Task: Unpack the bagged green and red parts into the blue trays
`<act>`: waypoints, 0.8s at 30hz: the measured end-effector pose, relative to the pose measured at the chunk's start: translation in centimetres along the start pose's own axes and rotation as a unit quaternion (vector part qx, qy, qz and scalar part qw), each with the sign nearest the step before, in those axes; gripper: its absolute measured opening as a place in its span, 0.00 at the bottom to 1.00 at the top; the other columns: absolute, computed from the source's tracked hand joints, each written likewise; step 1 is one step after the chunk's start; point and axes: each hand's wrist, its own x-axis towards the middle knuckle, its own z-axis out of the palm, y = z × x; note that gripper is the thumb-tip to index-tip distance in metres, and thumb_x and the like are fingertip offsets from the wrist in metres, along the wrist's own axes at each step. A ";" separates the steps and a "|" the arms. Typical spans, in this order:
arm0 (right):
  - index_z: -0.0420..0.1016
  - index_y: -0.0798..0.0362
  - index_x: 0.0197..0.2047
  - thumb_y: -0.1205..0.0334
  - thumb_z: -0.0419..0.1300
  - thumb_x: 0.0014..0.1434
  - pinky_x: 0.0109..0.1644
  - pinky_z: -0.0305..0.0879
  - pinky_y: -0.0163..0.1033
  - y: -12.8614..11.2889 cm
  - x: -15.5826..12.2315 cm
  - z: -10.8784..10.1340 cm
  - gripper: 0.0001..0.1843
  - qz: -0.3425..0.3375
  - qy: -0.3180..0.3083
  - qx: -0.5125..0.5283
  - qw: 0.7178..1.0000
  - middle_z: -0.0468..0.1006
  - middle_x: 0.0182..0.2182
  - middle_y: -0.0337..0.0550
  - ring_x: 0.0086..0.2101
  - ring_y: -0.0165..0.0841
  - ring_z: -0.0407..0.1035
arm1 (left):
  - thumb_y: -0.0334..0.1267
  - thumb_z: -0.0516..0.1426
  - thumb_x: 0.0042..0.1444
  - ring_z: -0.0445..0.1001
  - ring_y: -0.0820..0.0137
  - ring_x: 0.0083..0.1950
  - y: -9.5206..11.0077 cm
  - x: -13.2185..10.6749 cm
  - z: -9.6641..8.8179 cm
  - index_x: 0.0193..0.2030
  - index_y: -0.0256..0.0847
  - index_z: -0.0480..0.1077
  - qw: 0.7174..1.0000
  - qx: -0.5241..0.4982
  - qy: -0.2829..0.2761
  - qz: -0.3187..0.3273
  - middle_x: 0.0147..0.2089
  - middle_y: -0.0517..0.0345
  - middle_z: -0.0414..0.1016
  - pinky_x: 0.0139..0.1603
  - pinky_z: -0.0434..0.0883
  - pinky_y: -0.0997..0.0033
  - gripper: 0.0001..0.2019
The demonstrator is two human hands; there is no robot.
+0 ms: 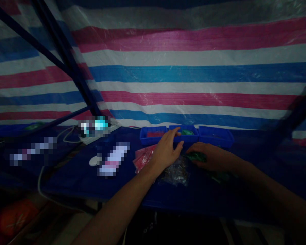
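Observation:
My left hand reaches over the front of the middle blue bin, its thumb and fingers apart and nothing visible between them. Green glossy packets lie inside that bin. To the right, my right hand is closed around a green glossy packet just above the table. Beneath my left wrist lie red-and-clear flat packets, partly covered by the arm. Clear plastic bags with dark contents lie between my forearms. More green material shows dimly below my right wrist.
A left blue bin holds red packets; a right blue bin adjoins the middle one. On the blue table are a blurred-out phone, a white round object and a power strip with cables. Striped sheeting hangs behind.

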 end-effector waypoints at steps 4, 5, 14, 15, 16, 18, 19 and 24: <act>0.71 0.45 0.60 0.67 0.63 0.55 0.62 0.64 0.50 0.4 0.2 0.1 0.28 -0.005 0.018 0.007 1.000 0.76 0.55 0.45 0.55 0.41 0.70 | 0.37 0.55 0.66 0.71 0.56 0.61 0.0 0.0 0.0 0.69 0.44 0.56 1.000 -0.006 -0.005 0.001 0.59 0.45 0.71 0.63 0.71 0.46 0.25; 0.71 0.45 0.61 0.68 0.63 0.55 0.62 0.64 0.50 0.6 0.3 0.1 0.29 -0.007 0.027 0.009 1.000 0.76 0.56 0.45 0.56 0.41 0.69 | 0.37 0.55 0.66 0.71 0.56 0.61 0.0 0.0 0.1 0.69 0.44 0.56 1.000 -0.006 -0.005 0.000 0.59 0.45 0.71 0.63 0.71 0.46 0.25; 0.72 0.45 0.60 0.74 0.58 0.54 0.62 0.65 0.50 1.8 0.4 0.8 0.30 0.017 0.045 0.023 0.999 0.77 0.55 0.44 0.55 0.41 0.72 | 0.37 0.55 0.66 0.71 0.57 0.61 0.0 -0.1 0.1 0.68 0.44 0.57 1.000 0.004 -0.017 -0.004 0.58 0.47 0.72 0.64 0.70 0.46 0.25; 0.72 0.45 0.60 0.73 0.58 0.54 0.63 0.64 0.50 1.8 0.3 0.7 0.31 0.017 0.033 0.020 0.999 0.77 0.56 0.44 0.56 0.41 0.71 | 0.37 0.55 0.66 0.71 0.57 0.61 0.0 -0.1 0.1 0.68 0.44 0.57 1.000 0.005 -0.016 -0.004 0.58 0.47 0.72 0.64 0.70 0.46 0.25; 0.71 0.46 0.61 0.73 0.58 0.54 0.63 0.63 0.51 1.7 0.2 0.5 0.31 0.017 0.020 0.018 0.999 0.76 0.57 0.45 0.57 0.42 0.70 | 0.36 0.56 0.66 0.71 0.58 0.60 0.0 -0.1 0.1 0.68 0.44 0.57 1.000 0.006 -0.015 -0.005 0.58 0.47 0.72 0.64 0.70 0.47 0.25; 0.71 0.45 0.61 0.73 0.58 0.55 0.63 0.63 0.51 1.4 0.0 0.0 0.31 0.021 -0.005 0.022 1.000 0.76 0.57 0.45 0.56 0.43 0.70 | 0.36 0.56 0.66 0.72 0.59 0.60 0.0 -0.1 0.1 0.68 0.44 0.57 1.000 0.007 -0.013 -0.005 0.57 0.48 0.73 0.64 0.70 0.47 0.25; 0.72 0.45 0.61 0.73 0.58 0.55 0.62 0.64 0.51 1.3 0.0 -0.2 0.31 0.024 -0.012 0.027 0.999 0.76 0.57 0.45 0.56 0.43 0.71 | 0.36 0.56 0.66 0.72 0.59 0.60 0.0 -0.1 0.1 0.68 0.44 0.57 1.000 0.007 -0.013 -0.004 0.57 0.48 0.73 0.64 0.69 0.48 0.25; 0.75 0.44 0.57 0.73 0.58 0.55 0.61 0.66 0.50 1.1 0.1 -0.6 0.27 0.030 0.015 0.039 0.999 0.79 0.54 0.42 0.54 0.41 0.73 | 0.35 0.55 0.66 0.72 0.59 0.60 0.0 -0.2 0.2 0.68 0.45 0.57 1.000 0.006 -0.013 0.002 0.57 0.49 0.73 0.64 0.70 0.48 0.25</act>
